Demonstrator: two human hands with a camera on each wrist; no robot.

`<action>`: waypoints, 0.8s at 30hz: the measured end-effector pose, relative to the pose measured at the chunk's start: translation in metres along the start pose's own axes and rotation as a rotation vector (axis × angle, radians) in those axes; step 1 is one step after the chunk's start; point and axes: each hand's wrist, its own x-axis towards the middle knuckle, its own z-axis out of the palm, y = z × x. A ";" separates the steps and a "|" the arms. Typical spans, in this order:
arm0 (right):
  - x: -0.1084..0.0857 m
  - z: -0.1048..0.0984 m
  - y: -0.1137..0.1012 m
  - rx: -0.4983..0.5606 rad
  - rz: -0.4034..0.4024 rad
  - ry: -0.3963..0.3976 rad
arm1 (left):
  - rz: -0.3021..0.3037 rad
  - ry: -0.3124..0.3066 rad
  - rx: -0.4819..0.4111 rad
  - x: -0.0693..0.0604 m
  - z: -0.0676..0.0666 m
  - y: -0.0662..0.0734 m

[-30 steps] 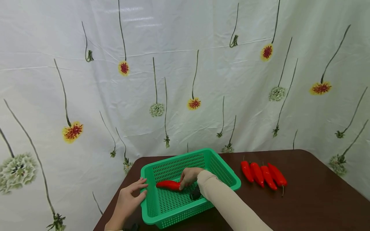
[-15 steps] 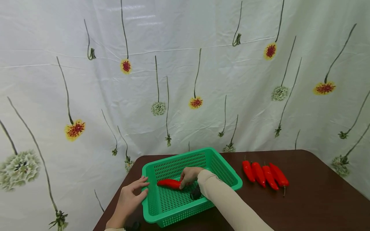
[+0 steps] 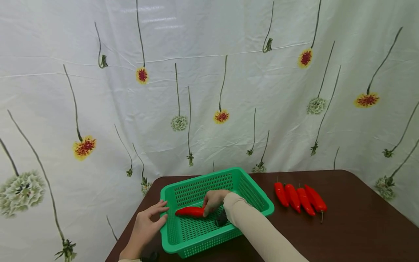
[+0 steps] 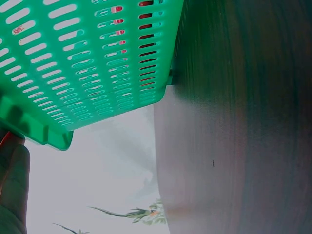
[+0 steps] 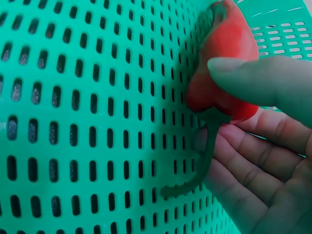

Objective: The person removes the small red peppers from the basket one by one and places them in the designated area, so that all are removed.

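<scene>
Inside a green perforated plastic basket (image 3: 193, 242), my right hand (image 3: 214, 201) pinches a red chili pepper (image 3: 190, 211) near its stem end, low over the basket floor. In the right wrist view the thumb lies on one side of the pepper (image 5: 229, 44) and the fingers on the other; its curved green stem (image 5: 207, 151) hangs free. My left hand (image 3: 145, 225) rests at the basket's left rim, fingers lightly bent, with the fingertips touching the edge. The left wrist view shows only part of that hand (image 4: 13, 180), beside the basket wall (image 4: 97, 63).
Several red chili peppers (image 3: 299, 198) lie side by side on the dark brown table (image 3: 356, 225), right of the basket. A white curtain (image 3: 196, 145) with a flower print hangs behind the table's far edge.
The pepper in my right hand has shifted slightly, its tip now a little lower and further left. My left hand stays at the basket rim. The head view has moved slightly.
</scene>
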 end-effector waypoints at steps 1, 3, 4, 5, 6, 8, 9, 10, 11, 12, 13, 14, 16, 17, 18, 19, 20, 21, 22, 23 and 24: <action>0.000 0.000 0.001 0.008 -0.002 -0.007 | -0.001 0.000 0.001 0.000 0.000 0.000; -0.001 -0.001 0.001 0.030 -0.011 -0.020 | 0.001 0.000 0.003 0.000 0.000 0.000; -0.002 -0.002 0.000 0.041 -0.015 -0.027 | 0.003 0.002 0.004 0.000 0.000 0.000; -0.004 -0.003 0.000 0.054 -0.019 -0.033 | 0.004 0.002 0.004 0.000 0.000 0.000; -0.006 -0.003 -0.001 0.064 -0.024 -0.038 | 0.004 0.003 0.004 0.000 0.000 0.000; -0.009 -0.004 -0.003 0.084 -0.032 -0.043 | 0.004 0.004 0.004 0.000 0.000 0.000; -0.011 -0.004 -0.003 0.097 -0.035 -0.046 | 0.004 0.004 0.004 0.000 0.000 -0.001; -0.012 -0.004 -0.004 0.111 -0.038 -0.050 | 0.001 0.005 0.004 0.000 0.000 -0.001; -0.013 -0.004 -0.004 0.128 -0.041 -0.050 | -0.001 0.006 0.005 0.000 0.000 -0.001; -0.013 -0.005 -0.005 0.149 -0.044 -0.050 | 0.001 0.007 0.005 0.000 0.000 -0.001; -0.013 -0.005 -0.005 0.168 -0.047 -0.048 | 0.004 0.006 0.005 0.000 0.000 -0.001; -0.012 -0.006 -0.004 0.190 -0.050 -0.045 | 0.008 0.007 0.004 0.000 0.000 -0.001; -0.010 -0.007 -0.002 0.225 -0.053 -0.043 | 0.015 0.007 0.004 0.000 0.000 0.000; -0.008 -0.007 -0.001 0.243 -0.055 -0.042 | 0.018 0.008 0.005 0.000 0.000 0.000; -0.007 -0.008 0.001 0.263 -0.056 -0.045 | 0.020 0.009 0.004 0.000 0.000 0.000; -0.006 -0.009 0.002 0.274 -0.057 -0.047 | 0.021 0.011 0.006 0.000 0.000 0.000; -0.004 -0.010 0.004 0.291 -0.058 -0.049 | 0.022 0.013 0.007 0.000 0.000 0.000; -0.003 -0.011 0.005 0.307 -0.060 -0.051 | 0.020 0.014 0.010 0.000 0.000 0.000; -0.002 -0.011 0.007 0.320 -0.064 -0.052 | 0.019 0.015 0.011 0.000 0.000 0.000; -0.001 -0.012 0.008 0.335 -0.067 -0.053 | 0.017 0.015 0.011 0.000 0.000 0.001; -0.001 -0.012 0.008 0.346 -0.071 -0.053 | 0.014 0.014 0.009 0.000 0.000 0.001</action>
